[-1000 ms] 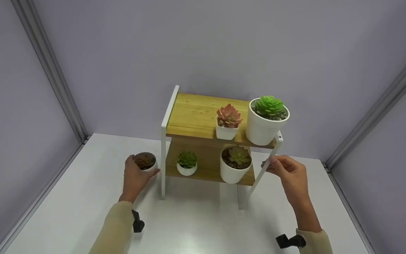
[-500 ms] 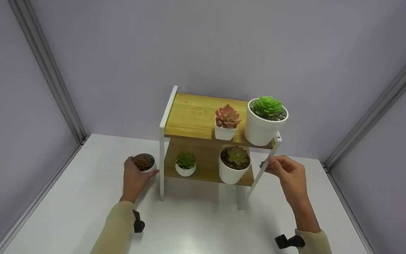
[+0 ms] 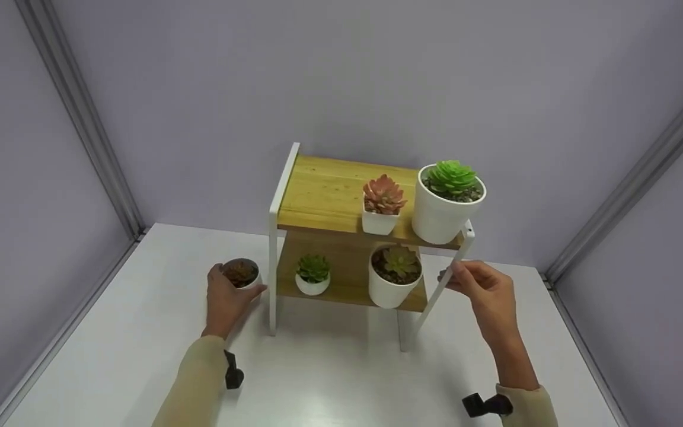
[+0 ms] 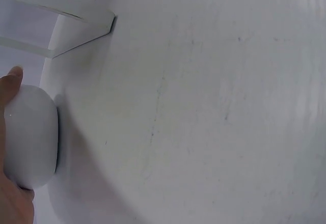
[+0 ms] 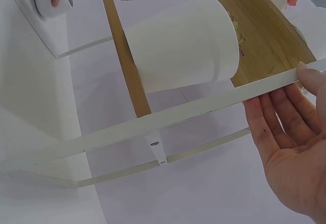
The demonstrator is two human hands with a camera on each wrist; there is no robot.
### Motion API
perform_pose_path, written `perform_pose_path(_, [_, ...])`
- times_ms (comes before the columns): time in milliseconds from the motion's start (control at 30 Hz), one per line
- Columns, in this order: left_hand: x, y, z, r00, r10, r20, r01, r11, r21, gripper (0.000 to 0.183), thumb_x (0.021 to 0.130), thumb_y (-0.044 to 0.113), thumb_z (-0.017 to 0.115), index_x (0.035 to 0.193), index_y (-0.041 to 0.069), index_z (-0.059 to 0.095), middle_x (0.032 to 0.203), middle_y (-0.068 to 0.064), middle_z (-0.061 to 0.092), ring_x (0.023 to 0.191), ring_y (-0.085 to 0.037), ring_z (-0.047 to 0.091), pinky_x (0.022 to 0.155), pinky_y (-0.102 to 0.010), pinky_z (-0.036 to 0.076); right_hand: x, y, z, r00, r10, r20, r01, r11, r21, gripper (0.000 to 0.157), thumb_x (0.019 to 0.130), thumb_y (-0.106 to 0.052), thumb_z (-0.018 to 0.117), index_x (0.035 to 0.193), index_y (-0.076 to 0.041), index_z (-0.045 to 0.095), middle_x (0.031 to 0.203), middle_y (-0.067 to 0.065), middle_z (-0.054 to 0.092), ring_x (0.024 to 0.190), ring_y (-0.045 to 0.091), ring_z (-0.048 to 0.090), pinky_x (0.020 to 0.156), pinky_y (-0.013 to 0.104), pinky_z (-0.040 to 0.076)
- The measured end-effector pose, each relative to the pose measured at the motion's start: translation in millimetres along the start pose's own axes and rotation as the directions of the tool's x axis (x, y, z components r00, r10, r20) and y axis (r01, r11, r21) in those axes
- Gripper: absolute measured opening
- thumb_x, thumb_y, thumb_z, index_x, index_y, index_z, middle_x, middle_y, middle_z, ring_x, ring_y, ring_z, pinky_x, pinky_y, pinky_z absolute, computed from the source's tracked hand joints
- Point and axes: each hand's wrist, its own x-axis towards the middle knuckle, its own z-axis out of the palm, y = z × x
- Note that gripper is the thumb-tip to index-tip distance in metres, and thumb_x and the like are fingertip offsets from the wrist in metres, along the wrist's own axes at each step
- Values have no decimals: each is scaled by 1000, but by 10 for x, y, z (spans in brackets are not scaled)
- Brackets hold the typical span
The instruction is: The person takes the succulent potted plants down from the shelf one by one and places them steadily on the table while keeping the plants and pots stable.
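Note:
My left hand [image 3: 226, 305] grips a small round white pot [image 4: 31, 137] holding a brownish succulent [image 3: 238, 273], thumb on one side and fingers round the other. The pot is upright at the table surface, just left of a two-tier plant shelf [image 3: 324, 193] with wooden boards and a white frame. At the shelf's right side, my right hand [image 3: 490, 299] pinches the sloping white front leg [image 5: 204, 105]; its thumb lies on one face and its fingers bend behind, just below the top board.
Up top stand a pink succulent in a square pot [image 3: 379, 223] and a bright green one in a large pot [image 3: 439, 216]. Lower down are a small green succulent [image 3: 313, 268] and a wider potted one [image 3: 390, 290]. Grey walls [image 3: 353, 77] enclose the white table [image 3: 318, 379].
The left hand and its pot have edged very slightly left, away from the shelf. The right hand keeps its hold on the shelf leg.

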Motion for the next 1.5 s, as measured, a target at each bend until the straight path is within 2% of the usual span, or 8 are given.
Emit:
perform_pose_path(233, [-15,-38,-6,1000,-5,8,5,1000,-7,124,71,48,86,153,-4,10,153,-29,28,144,-43,32,118,-54,33,-2,20,-20,1000,-10,27,10,1000,-16,24,97,-16,62,105,6,69,95,14,73,89,25,74,84,34,60])
perform_pose_path(433, [-36,-54,-1,1000,15,-10,-15,1000,-3,121,70,46,86,152,-4,12,152,-28,30,144,-41,34,117,-51,35,1,21,-34,997,-23,70,22,1000,21,29,98,-14,60,107,13,64,93,10,74,91,26,74,86,35,60])
perform_pose_path(633, [-44,-40,-8,1000,21,-17,-21,1000,2,122,71,45,87,152,-5,10,152,-29,29,144,-42,33,117,-51,34,11,2,-15,999,-13,46,12,1000,22,28,97,-16,63,104,11,66,92,11,75,89,28,74,85,35,60])
perform_pose_path(833, [-56,-34,8,1000,17,-21,-17,1000,-20,123,72,45,86,154,-3,9,154,-27,27,145,-40,33,118,-51,33,19,-2,-13,999,-15,51,14,1000,23,30,97,-15,62,107,14,64,93,10,75,89,23,74,85,35,60])
perform_pose_path(1000, [-69,-43,1,1000,12,-20,-12,1000,-28,125,71,49,85,155,0,7,156,-26,26,146,-39,31,118,-52,32,26,-12,6,1000,4,26,-4,1000,10,30,96,-19,64,104,10,66,92,13,74,88,25,74,86,37,60])
perform_pose_path(1233, [-83,-49,-52,1000,20,-12,-20,1000,22,129,68,57,85,156,-1,9,157,-26,28,146,-40,31,119,-53,31,32,-19,19,1000,15,1,-15,1000,17,28,96,-17,64,104,10,67,93,15,74,88,26,74,85,35,60])
perform_pose_path(1500, [-82,-52,-93,995,81,-50,-77,994,73,126,66,57,85,153,-4,18,157,-25,25,144,-41,33,116,-53,36,11,6,-23,998,-17,57,15,999,30,26,97,-14,61,105,10,66,94,10,74,89,23,74,85,34,60])
